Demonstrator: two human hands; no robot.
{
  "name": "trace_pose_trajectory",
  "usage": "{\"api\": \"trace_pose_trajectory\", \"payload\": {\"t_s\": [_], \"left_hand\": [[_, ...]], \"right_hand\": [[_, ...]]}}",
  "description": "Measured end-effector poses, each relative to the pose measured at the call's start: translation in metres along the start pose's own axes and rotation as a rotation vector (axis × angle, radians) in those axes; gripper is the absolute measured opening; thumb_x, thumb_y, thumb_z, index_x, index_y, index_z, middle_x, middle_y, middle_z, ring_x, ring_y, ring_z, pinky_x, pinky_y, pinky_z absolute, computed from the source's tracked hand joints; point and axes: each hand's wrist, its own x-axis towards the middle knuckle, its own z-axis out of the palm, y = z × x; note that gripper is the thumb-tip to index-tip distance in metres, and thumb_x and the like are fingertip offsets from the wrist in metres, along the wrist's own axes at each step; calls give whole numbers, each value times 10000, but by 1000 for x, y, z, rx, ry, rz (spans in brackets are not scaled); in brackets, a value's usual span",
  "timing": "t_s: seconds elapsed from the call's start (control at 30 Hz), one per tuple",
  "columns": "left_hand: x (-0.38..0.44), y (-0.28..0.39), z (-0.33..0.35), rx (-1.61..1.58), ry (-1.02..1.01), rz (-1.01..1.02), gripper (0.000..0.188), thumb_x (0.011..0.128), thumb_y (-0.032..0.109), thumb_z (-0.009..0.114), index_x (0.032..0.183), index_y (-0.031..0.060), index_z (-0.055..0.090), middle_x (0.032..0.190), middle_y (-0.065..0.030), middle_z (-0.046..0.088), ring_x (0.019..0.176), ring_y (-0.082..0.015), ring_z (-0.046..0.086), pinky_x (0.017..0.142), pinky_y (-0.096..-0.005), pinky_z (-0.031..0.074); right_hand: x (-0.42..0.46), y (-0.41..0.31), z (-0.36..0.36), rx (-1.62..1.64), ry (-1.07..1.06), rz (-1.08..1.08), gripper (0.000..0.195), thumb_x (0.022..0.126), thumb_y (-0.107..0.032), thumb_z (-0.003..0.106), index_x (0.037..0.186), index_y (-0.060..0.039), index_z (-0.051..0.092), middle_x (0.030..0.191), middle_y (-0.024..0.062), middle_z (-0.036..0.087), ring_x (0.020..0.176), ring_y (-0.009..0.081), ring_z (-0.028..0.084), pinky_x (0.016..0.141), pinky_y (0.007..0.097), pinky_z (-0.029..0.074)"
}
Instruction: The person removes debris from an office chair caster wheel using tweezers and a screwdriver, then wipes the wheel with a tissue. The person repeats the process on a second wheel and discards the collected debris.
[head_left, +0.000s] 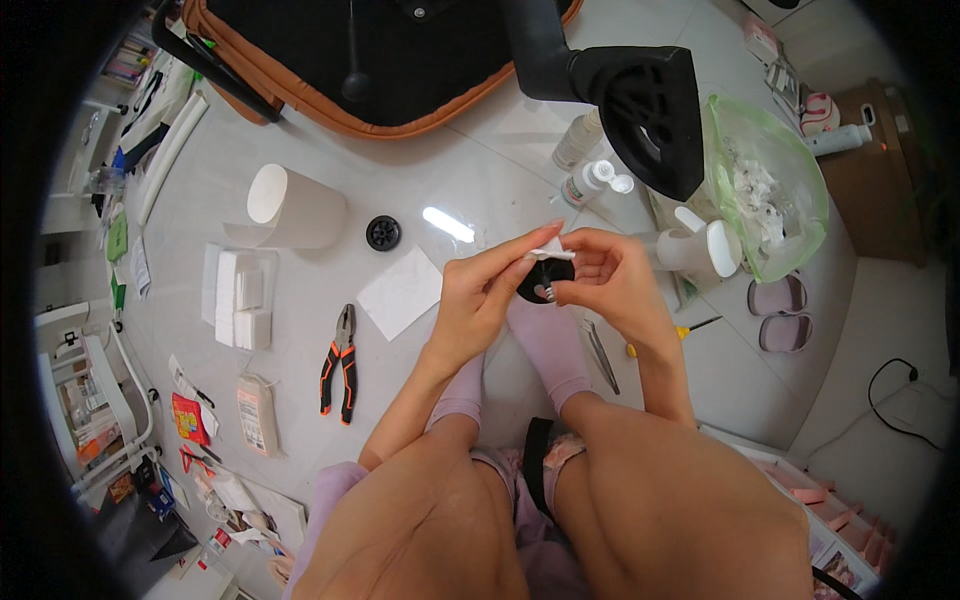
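Above my feet, my left hand (476, 300) pinches a folded white wipe (553, 249) against the upper rim of a black plastic caster piece (534, 291). My right hand (616, 271) grips the same piece from the right, its thumb by a small metal stem (550, 294). Fingers and wipe hide part of the piece. A separate black caster wheel (384, 233) lies flat on the tiled floor to the left. Close to it is a spread white sheet (401, 292). Pliers with black and orange handles (341, 367) rest left of my left forearm; metal tweezers (602, 358) lie beside my right forearm.
An overturned chair with an orange-brown edge (360, 129) and a black leg (651, 112) reaches in overhead. An open-capped bottle (589, 184), a spray bottle (697, 247) and a green-lined bin (810, 225) stand right. A paper roll (304, 214) and stacked white pads (238, 300) are left.
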Motion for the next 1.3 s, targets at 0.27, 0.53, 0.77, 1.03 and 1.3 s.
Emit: {"api": "trace_pose_trajectory", "payload": {"t_s": [0.27,0.53,0.77,1.03,1.3], "left_hand": [[0,-9,13,-140,408,-57,296,970,31,521,1238,-74,592,1204,-169,642,1072,-173,612,937,-274,469],[2,-8,25,-341,470,-147,306,977,66,533,1241,-80,583,1188,-137,646,1028,-129,604,897,-245,474],[-1,-1,31,-178,386,-143,309,978,77,540,1257,-45,591,1171,-110,657,993,-104,602,842,-225,482],[6,1,28,-196,427,-96,301,980,71,529,1242,-63,593,1176,-140,656,1009,-127,614,870,-255,495],[3,-2,19,-171,324,-107,300,977,76,527,1235,-59,599,1182,-158,653,1053,-163,617,908,-273,495]], "right_hand": [[3,8,20,279,222,-191,488,743,17,775,1189,37,578,1078,133,656,926,139,655,804,257,529],[16,43,39,-149,393,-553,571,684,-17,823,1199,27,579,1119,101,617,958,158,630,809,278,525],[18,43,35,-41,488,-624,588,724,16,796,1255,48,545,1157,123,600,1012,181,626,862,298,526],[4,33,27,-503,414,-740,606,665,-69,843,1215,5,600,1132,147,627,956,241,649,798,306,550],[0,17,13,-362,114,-617,593,670,-31,821,1224,-22,608,1188,122,576,994,233,620,769,302,550]]}}
